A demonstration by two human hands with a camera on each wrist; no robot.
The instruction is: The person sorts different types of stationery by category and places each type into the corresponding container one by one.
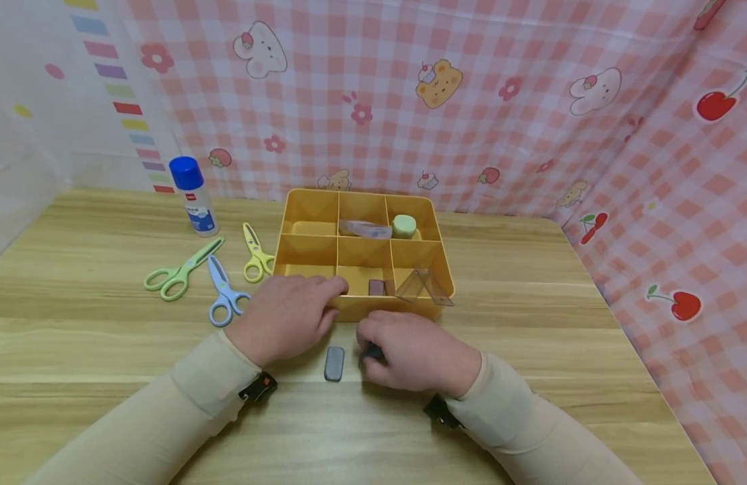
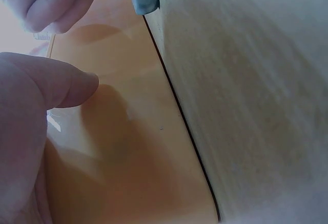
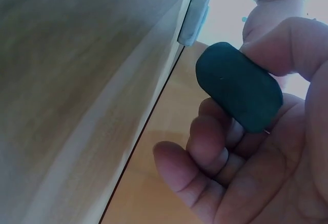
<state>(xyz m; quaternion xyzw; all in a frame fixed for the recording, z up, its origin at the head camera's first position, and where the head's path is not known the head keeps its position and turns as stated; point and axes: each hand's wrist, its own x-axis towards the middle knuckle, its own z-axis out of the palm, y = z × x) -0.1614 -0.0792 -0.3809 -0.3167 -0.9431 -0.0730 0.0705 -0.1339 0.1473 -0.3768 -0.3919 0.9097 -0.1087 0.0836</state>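
My left hand (image 1: 288, 313) grips the front wall of a yellow six-compartment box (image 1: 364, 311), fingers over the rim and thumb (image 2: 77, 83) against the outside. In front of the box, my right hand (image 1: 412, 350) pinches a dark green, round-cornered slab (image 3: 238, 88) between thumb and fingers. A similar grey slab (image 1: 333, 364) lies on the table between the hands. Inside the box, a small purplish block (image 1: 376, 288) sits in the front middle compartment. A clear folded plastic piece (image 1: 430, 286) leans in the front right one.
The back compartments hold a clear plastic item (image 1: 365, 230) and a pale green lump (image 1: 404, 226). Left of the box lie green scissors (image 1: 180, 273), blue scissors (image 1: 224, 293) and yellow scissors (image 1: 256, 259). A blue-capped bottle (image 1: 194, 199) stands behind them. Patterned cloth (image 1: 385, 87) backs the table.
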